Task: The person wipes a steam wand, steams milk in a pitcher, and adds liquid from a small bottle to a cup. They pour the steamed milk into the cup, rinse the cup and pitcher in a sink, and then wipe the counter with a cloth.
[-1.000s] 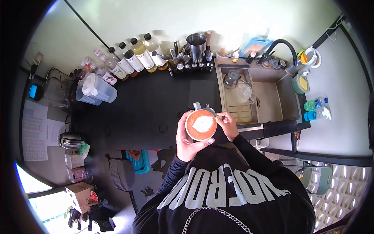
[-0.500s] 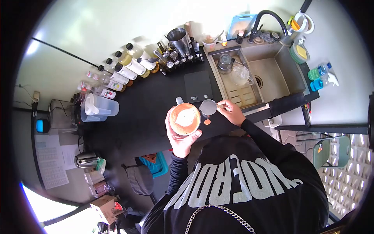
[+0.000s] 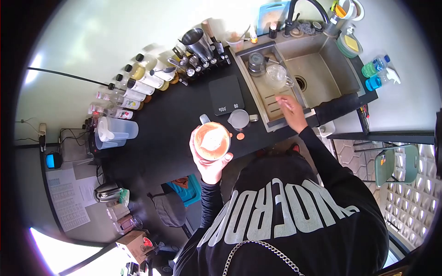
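Note:
My left hand [image 3: 210, 169] is wrapped round a cup of latte [image 3: 212, 140], held up above the counter's front edge. Pale leaf-shaped foam shows on its brown surface, and the cup's handle points away from me. Just right of the cup, a metal milk pitcher [image 3: 239, 119] stands on the black counter, its handle to the right. My right hand [image 3: 293, 115] is empty, fingers loosely stretched, over the front of the sink's drainboard and apart from the pitcher. A small orange-brown disc [image 3: 240, 136] lies in front of the pitcher.
Behind the pitcher lies a black scale [image 3: 225, 94]. The sink [image 3: 317, 73] holds a glass jug [image 3: 276, 76] and a dark container [image 3: 256, 63] on its left side. Syrup bottles [image 3: 145, 78] line the wall. A plastic pitcher [image 3: 122, 130] stands at the left.
My right hand has let go of the milk pitcher's handle and moved right to the sink. The pitcher now stands alone. My left hand still holds the latte.

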`<state>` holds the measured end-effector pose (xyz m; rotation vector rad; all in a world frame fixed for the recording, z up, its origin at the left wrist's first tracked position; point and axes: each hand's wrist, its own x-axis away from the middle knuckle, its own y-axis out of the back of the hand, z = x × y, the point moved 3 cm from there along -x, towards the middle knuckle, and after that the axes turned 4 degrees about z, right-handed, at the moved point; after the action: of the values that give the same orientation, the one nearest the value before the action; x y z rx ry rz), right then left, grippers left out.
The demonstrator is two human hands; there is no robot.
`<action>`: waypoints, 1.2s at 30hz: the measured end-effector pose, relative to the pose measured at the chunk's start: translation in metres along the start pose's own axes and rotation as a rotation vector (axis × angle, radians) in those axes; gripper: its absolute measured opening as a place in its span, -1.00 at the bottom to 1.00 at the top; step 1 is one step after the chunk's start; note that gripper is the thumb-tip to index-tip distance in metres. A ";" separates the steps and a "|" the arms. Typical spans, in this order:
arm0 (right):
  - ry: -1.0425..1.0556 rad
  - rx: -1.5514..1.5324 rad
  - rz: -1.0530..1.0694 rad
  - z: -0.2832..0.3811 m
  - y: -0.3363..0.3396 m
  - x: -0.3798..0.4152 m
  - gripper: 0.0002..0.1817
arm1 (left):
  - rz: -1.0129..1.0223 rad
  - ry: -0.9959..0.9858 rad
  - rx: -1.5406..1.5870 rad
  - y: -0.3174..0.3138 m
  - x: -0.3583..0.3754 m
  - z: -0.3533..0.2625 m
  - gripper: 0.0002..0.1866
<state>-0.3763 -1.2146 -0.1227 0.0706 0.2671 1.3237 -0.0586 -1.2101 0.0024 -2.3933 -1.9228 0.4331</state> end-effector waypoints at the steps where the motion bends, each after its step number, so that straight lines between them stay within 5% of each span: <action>1: -0.024 -0.017 -0.042 -0.007 0.010 0.004 -0.74 | -0.015 0.004 0.011 -0.002 0.000 0.002 0.24; 17: -0.124 0.023 -0.345 -0.039 0.180 0.042 -0.61 | -0.047 0.054 -0.038 -0.085 0.003 0.013 0.25; 36: -0.139 -0.011 -0.233 -0.071 0.402 0.034 -0.67 | 0.054 0.031 -0.013 -0.360 -0.067 0.120 0.19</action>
<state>-0.7657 -1.0894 -0.1151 0.1182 0.1453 1.0828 -0.4431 -1.2090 -0.0263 -2.4494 -1.8587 0.3843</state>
